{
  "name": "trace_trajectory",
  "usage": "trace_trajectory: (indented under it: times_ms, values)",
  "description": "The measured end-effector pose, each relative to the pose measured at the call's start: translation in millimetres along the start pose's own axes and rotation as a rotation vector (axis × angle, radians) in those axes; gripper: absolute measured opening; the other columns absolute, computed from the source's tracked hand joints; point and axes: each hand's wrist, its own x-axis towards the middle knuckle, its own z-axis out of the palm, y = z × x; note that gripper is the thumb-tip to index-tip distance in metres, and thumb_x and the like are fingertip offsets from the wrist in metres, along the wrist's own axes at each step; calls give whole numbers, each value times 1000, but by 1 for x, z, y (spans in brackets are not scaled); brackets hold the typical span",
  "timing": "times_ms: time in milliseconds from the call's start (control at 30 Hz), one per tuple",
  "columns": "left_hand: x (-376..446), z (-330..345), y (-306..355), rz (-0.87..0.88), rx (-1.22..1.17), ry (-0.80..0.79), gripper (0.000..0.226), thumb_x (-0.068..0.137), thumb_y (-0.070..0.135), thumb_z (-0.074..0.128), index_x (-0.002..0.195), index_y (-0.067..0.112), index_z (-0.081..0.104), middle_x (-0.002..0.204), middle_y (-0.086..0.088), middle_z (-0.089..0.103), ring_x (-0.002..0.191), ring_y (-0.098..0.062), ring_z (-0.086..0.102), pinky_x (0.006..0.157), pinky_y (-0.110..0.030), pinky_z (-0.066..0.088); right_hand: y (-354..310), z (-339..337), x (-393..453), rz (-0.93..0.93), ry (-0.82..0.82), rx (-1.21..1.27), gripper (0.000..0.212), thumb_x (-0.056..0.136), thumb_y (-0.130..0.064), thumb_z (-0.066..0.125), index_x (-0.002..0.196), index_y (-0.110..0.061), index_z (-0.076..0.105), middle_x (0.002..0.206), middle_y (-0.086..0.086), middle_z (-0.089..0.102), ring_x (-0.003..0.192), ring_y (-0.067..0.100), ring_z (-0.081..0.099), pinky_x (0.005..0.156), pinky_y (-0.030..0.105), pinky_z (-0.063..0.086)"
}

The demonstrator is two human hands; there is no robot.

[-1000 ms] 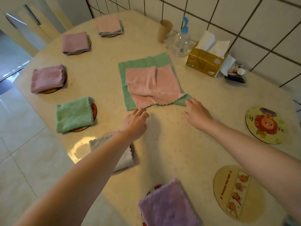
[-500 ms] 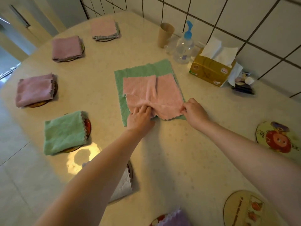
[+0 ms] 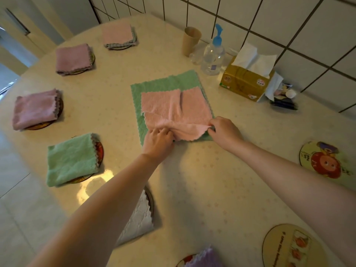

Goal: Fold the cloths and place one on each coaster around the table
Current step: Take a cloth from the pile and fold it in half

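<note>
From the head camera, both hands are down on the pink cloth [image 3: 174, 110], which lies rumpled on top of the flat green cloth [image 3: 163, 83] in the middle of the table [image 3: 202, 180]. The left hand [image 3: 158, 140] has its fingers curled into the near edge of the pink cloth, bunching it. The right hand [image 3: 224, 131] pinches the near right corner between thumb and fingertips, though how much fabric it really has is hard to tell, the thumb hides it.

So this is the folding step, right at its start: the pink cloth is gripped along its near edge and not yet folded over. The next move looks like lifting that edge clear of the green cloth and laying it across to the far side, keeping the corners matched.

Left of the pink cloth, folded cloths already sit on their coasters. To its right, two coasters wait bare: the round cartoon coaster [image 3: 325, 160] and, nearer the person, the fruit-print coaster [image 3: 285, 247]. One of them should take this cloth once folded, and the green cloth underneath is next.
</note>
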Motion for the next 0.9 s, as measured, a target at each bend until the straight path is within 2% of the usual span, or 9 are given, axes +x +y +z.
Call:
trace_trajectory:
  times_ms: [133, 200, 300, 367, 433, 500, 600, 733, 900]
  values:
    - [5, -6, 7, -154, -62, -26, 31, 86, 31, 59, 111, 13, 61, 116, -8, 64, 95, -35, 64, 77, -38, 44, -20, -28, 0, -57, 48, 214, 15, 93, -24, 50, 90, -12, 58, 80, 3, 60, 71, 19, 56, 59, 35, 46]
    - [7, -10, 5, -189, -84, -18, 30, 90, 27, 54, 118, 15, 52, 120, -6, 59, 98, -33, 62, 78, -37, 40, -33, -46, -2, -107, 77, 272, 17, 93, -25, 51, 85, -10, 56, 74, 2, 57, 65, 16, 52, 55, 27, 38]
    - [7, -22, -5, -247, -188, 59, 27, 88, 23, 56, 113, 15, 55, 105, -7, 63, 87, -34, 62, 69, -36, 39, -50, -72, -7, -159, 127, 324, 22, 93, -24, 54, 73, -26, 48, 67, -11, 48, 58, 2, 42, 48, 11, 33]
    - [8, -38, -15, -271, -268, 146, 19, 89, 16, 52, 104, 9, 60, 98, -12, 62, 84, -36, 60, 62, -36, 38, -52, -90, -9, -189, 170, 287, 18, 92, -23, 57, 78, -26, 47, 72, -12, 49, 64, 1, 45, 51, 8, 34]
    - [11, -61, -24, -320, -425, 215, 11, 87, 8, 54, 94, 3, 60, 96, -17, 60, 83, -36, 57, 59, -37, 39, -47, -108, -11, -205, 245, 201, 7, 90, -21, 61, 89, -20, 54, 86, -5, 55, 79, 11, 53, 63, 16, 39]
    - [11, -89, -28, -392, -609, 269, 11, 85, 4, 57, 95, 2, 60, 98, -17, 61, 87, -34, 58, 68, -41, 48, -40, -124, -21, -241, 340, 130, 9, 87, -16, 63, 95, -13, 58, 94, 2, 58, 91, 17, 53, 74, 26, 43]
    - [-2, -125, -17, -395, -831, 349, 14, 85, 8, 58, 99, 9, 58, 92, -8, 59, 81, -26, 59, 66, -36, 51, -28, -140, -55, -310, 474, 62, 12, 87, -9, 61, 98, -6, 59, 104, 10, 58, 102, 23, 49, 85, 26, 38]
    - [-33, -147, 24, -289, -785, 233, 5, 86, 10, 58, 88, 11, 53, 69, 3, 50, 60, -12, 44, 49, -26, 32, 8, -140, -112, -269, 486, 13, 11, 86, -6, 60, 97, -6, 60, 105, 11, 57, 108, 26, 48, 90, 27, 36]
    - [-55, -150, 72, -287, -821, 183, 6, 80, 18, 54, 80, 17, 48, 64, 3, 47, 65, -24, 46, 53, -31, 35, 53, -139, -159, -200, 494, 11, 11, 86, -11, 59, 97, -10, 61, 100, 8, 61, 94, 26, 56, 74, 33, 42]
